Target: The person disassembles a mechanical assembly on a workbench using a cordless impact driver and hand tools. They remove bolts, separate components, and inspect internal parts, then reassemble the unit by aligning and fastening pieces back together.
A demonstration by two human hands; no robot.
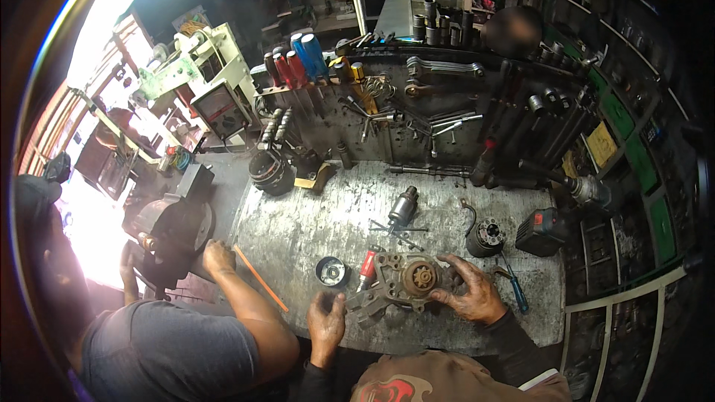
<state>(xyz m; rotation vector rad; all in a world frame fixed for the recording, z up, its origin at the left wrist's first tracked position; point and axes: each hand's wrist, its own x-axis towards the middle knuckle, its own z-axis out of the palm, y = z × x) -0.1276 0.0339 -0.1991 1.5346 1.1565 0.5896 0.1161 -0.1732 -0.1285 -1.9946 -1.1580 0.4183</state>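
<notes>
While the right hand [474, 296] clasps the round side of a metal housing [402, 292] from 3 o'clock — thumb at the lower side, fingers at the upper — the left hand [326, 325] sits at 8 o'clock, thumb and fingertips at the end of the housing's projecting arm; whether they pinch it, I cannot tell. The housing is over the near part of the workbench [298, 242], a toothed gear [423, 277] showing in its round mouth. With the housing as the clock's centre, a red-handled tool [367, 268] lies just beside it at 9 o'clock, then a round black cup [331, 272], then an orange strip [261, 279] and a co-worker's hand [218, 259] well apart. At 12 o'clock lies a shiny metal cylinder [404, 207]; at 2 o'clock, a dark round part [488, 237]. Near the right hand — at 3 o'clock — is a blue-handled tool [519, 295].
</notes>
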